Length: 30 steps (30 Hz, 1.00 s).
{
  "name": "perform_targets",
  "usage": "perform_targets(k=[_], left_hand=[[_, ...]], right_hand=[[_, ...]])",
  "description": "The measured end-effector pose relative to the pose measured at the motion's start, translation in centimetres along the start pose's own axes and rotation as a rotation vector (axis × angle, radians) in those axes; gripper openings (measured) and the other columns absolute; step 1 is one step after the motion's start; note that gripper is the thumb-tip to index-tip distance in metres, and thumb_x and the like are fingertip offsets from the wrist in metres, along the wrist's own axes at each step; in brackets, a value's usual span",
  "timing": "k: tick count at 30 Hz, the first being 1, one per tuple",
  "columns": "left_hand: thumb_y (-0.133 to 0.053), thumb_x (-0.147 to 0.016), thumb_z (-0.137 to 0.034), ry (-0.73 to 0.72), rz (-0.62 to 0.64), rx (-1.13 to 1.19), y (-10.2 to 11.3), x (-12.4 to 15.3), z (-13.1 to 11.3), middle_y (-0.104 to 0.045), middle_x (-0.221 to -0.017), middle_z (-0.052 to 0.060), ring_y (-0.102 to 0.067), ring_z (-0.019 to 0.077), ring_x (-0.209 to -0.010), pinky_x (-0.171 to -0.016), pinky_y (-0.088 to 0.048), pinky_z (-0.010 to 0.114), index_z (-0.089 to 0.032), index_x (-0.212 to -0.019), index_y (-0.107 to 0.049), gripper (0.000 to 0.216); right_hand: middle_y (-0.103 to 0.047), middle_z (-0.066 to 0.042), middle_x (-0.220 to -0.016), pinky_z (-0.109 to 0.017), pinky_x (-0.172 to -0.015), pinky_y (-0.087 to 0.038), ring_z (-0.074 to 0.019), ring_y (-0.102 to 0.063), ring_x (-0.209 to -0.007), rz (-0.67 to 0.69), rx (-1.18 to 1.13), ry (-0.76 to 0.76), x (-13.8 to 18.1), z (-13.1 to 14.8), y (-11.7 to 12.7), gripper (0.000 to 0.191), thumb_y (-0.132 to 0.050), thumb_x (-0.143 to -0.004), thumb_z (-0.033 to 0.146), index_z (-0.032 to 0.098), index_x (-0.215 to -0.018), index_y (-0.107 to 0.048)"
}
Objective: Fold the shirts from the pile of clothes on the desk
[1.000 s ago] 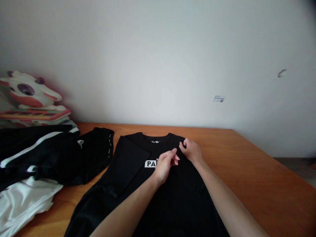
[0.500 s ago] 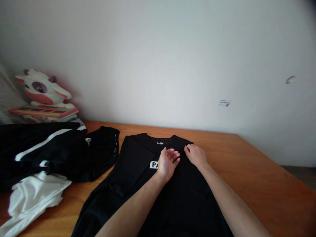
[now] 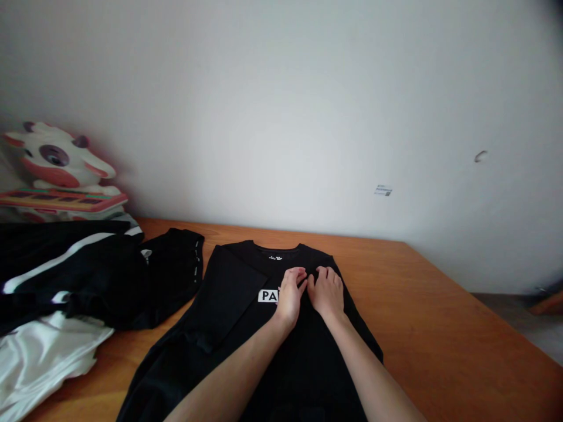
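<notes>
A black T-shirt (image 3: 246, 328) lies flat on the wooden table (image 3: 431, 328), collar away from me, both sleeves folded inward. A white chest label reading "PA" shows beside my left hand (image 3: 290, 293). That hand rests palm down on the shirt's chest with its fingers stretched forward. My right hand (image 3: 326, 292) lies flat next to it, fingers extended on the folded right side. The two hands nearly touch just below the collar. Neither holds anything.
A heap of black clothes with white stripes (image 3: 88, 269) and a white garment (image 3: 39, 357) lie at the table's left. Behind them a cow-shaped toy (image 3: 57, 167) stands against the white wall. A small sticker (image 3: 382, 190) is on the wall.
My right hand slid left from the shirt's right shoulder to the chest. My left hand turned from palm-up to palm-down. The right side of the shirt now lies folded inward.
</notes>
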<state>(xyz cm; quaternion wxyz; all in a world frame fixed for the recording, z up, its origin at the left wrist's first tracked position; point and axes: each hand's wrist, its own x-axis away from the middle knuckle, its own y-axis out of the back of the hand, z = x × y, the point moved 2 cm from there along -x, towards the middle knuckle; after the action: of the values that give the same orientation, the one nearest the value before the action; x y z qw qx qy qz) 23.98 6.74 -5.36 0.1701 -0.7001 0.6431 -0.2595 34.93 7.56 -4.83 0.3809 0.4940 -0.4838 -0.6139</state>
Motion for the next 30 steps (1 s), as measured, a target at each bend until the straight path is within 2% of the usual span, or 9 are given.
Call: perform_targets(k=[4,8,11,15,18,21,23,25,30], left_hand=[[-0.047,-0.096,-0.035,-0.085,0.010,-0.192,0.5,0.4,-0.1,-0.066,-0.111,0.008,-0.065,0.0206,-0.113,-0.098,-0.053,0.036,-0.021,-0.095,-0.062,0.021],[-0.047,-0.096,-0.030,-0.373,0.084,-0.490,0.0,0.8,-1.1,-0.063,-0.118,0.007,-0.061,0.0198,-0.115,-0.100,-0.050,0.036,-0.024,-0.107,-0.058,0.017],[-0.052,-0.091,-0.026,-0.542,0.147,-0.577,-1.2,0.7,-3.8,-0.061,-0.122,0.009,-0.059,0.0210,-0.115,-0.096,-0.052,0.034,-0.023,-0.110,-0.056,0.019],[-0.050,-0.094,-0.034,-0.591,0.250,-0.866,-1.5,0.4,-9.4,-0.062,-0.121,0.012,-0.064,0.0221,-0.104,-0.086,-0.055,0.034,-0.020,-0.116,-0.056,0.027],[-0.051,-0.093,-0.029,-0.678,0.347,-1.425,1.4,0.5,-12.5,-0.066,-0.122,0.012,-0.061,0.0275,-0.116,-0.104,-0.047,0.043,-0.020,-0.115,-0.063,0.027],[-0.042,-0.095,-0.020,-0.607,0.207,-1.827,6.9,0.8,-12.7,-0.064,-0.133,0.017,-0.060,0.0314,-0.124,-0.110,-0.042,0.048,-0.016,-0.115,-0.067,0.033],[-0.038,-0.099,-0.024,-0.567,0.074,-1.928,10.4,1.2,-11.9,-0.059,-0.143,0.017,-0.055,0.0332,-0.132,-0.112,-0.039,0.052,-0.017,-0.125,-0.066,0.039],[-0.041,-0.099,-0.031,-0.535,0.089,-1.983,12.8,1.6,-10.7,-0.050,-0.154,0.015,-0.044,0.0343,-0.144,-0.117,-0.031,0.057,-0.019,-0.140,-0.057,0.045],[-0.039,-0.100,-0.033,-0.433,0.144,-2.038,13.6,1.6,-10.1,-0.038,-0.161,0.012,-0.031,0.0307,-0.151,-0.122,-0.023,0.058,-0.018,-0.149,-0.049,0.052]], right_hand=[[-0.036,-0.018,-0.161,-0.048,-0.121,-0.020,-0.0309,-0.029,-0.151,0.111,-0.107,-0.036,0.4,0.3,-0.5,0.065,-0.031,-0.100,0.044,0.009,-0.153,-0.041],[-0.029,-0.017,-0.165,-0.051,-0.123,-0.014,-0.0312,-0.022,-0.154,0.196,-0.123,-0.039,0.1,0.3,-0.1,0.072,-0.026,-0.099,0.051,0.009,-0.158,-0.033],[-0.029,-0.017,-0.164,-0.052,-0.123,-0.015,-0.0320,-0.022,-0.153,0.192,-0.125,-0.034,0.1,0.4,0.2,0.073,-0.025,-0.099,0.052,0.009,-0.157,-0.034],[-0.029,-0.020,-0.164,-0.054,-0.122,-0.014,-0.0345,-0.021,-0.153,0.181,-0.141,-0.017,0.1,0.3,0.0,0.073,-0.027,-0.100,0.052,0.007,-0.157,-0.034],[-0.027,-0.020,-0.164,-0.055,-0.122,-0.014,-0.0344,-0.020,-0.154,0.194,-0.169,-0.002,0.1,0.1,-0.1,0.074,-0.025,-0.100,0.053,0.007,-0.158,-0.032],[-0.027,-0.020,-0.164,-0.054,-0.122,-0.015,-0.0341,-0.021,-0.154,0.190,-0.193,0.001,0.1,0.0,-0.1,0.073,-0.025,-0.100,0.052,0.007,-0.157,-0.034],[-0.028,-0.020,-0.164,-0.054,-0.122,-0.015,-0.0343,-0.021,-0.153,0.186,-0.193,-0.004,0.1,0.0,0.0,0.072,-0.026,-0.101,0.052,0.008,-0.156,-0.036],[-0.028,-0.020,-0.164,-0.055,-0.122,-0.015,-0.0345,-0.021,-0.154,0.190,-0.187,-0.002,0.2,0.1,0.0,0.071,-0.027,-0.101,0.052,0.009,-0.157,-0.036],[-0.030,-0.021,-0.163,-0.057,-0.122,-0.014,-0.0356,-0.022,-0.153,0.184,-0.220,-0.004,0.3,0.1,0.1,0.072,-0.026,-0.101,0.054,0.009,-0.155,-0.038]])
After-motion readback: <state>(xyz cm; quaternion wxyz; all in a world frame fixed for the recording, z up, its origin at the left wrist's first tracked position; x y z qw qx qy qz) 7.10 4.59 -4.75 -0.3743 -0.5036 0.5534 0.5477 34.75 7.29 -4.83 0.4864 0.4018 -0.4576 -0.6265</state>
